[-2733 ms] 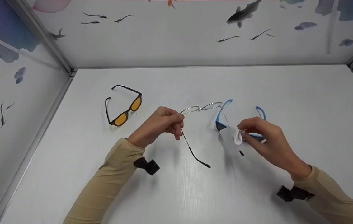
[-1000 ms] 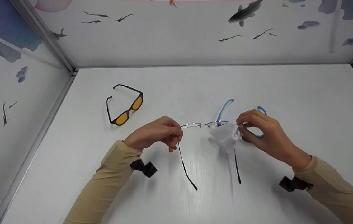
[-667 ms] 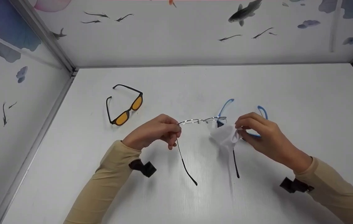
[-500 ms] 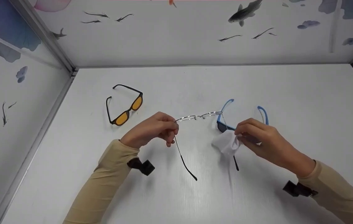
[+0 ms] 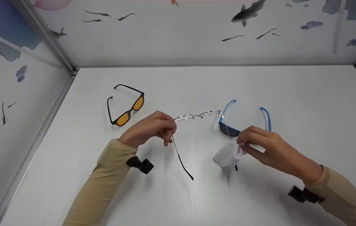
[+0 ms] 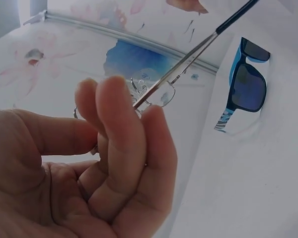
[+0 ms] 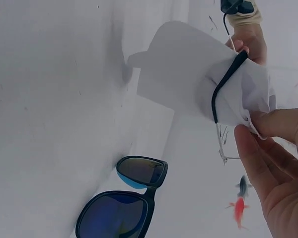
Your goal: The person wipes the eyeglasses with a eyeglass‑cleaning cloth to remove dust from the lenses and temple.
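The two hands are apart. The left hand [image 5: 149, 128] comes in from the lower left, wrist bent, thumb and fingers pinching silver wire-rimmed eyeglasses [image 5: 196, 116] at the left hinge. Seen from the left wrist, the fingers are curled, palm side toward the camera. The right hand [image 5: 269, 147] reaches in from the lower right, back of the hand up, thumb and fingertips clamped on a bunched edge of a white cloth [image 5: 226, 154]; whether they also grip the temple under it, I cannot tell.

The eyeglasses are held above the white table [image 5: 178, 201], between the hands, with both temples unfolded toward the person. The right temple passes behind the cloth, its black tip showing below. Just beyond the right hand, partly hidden by it, sit blue-armed sunglasses [image 5: 229, 130]. Black-framed glasses with amber lenses [image 5: 123, 119] lie open beyond the left hand.

One clear lens bears a faint oval marking in the left wrist view, too small to read.
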Available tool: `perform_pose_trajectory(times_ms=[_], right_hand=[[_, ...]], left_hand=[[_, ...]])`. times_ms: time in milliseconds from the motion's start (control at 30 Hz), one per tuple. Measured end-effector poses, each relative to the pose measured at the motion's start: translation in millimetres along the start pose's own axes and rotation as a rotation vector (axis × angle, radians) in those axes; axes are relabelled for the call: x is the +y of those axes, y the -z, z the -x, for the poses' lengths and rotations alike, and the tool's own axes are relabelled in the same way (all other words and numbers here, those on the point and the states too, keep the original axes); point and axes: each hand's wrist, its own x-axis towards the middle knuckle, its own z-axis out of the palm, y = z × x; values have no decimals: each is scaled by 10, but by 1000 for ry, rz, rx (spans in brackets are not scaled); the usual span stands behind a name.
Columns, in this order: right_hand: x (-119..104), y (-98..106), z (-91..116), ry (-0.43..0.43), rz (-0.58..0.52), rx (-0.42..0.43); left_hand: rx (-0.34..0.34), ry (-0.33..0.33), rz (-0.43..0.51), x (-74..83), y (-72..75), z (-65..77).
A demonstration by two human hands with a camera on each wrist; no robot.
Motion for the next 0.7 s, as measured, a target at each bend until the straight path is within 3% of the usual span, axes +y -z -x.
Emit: perform_pose_trajectory(times_ms=[300, 467, 700], right_hand=[[43, -31, -128, 12, 115, 151], [26, -21, -153, 5, 174, 209], [7, 33, -161, -10, 236, 214]], left_hand=[[-147, 12, -72, -21, -57, 22], [-177, 58, -107, -21, -63, 23], [-181, 80, -173, -48, -93, -17]])
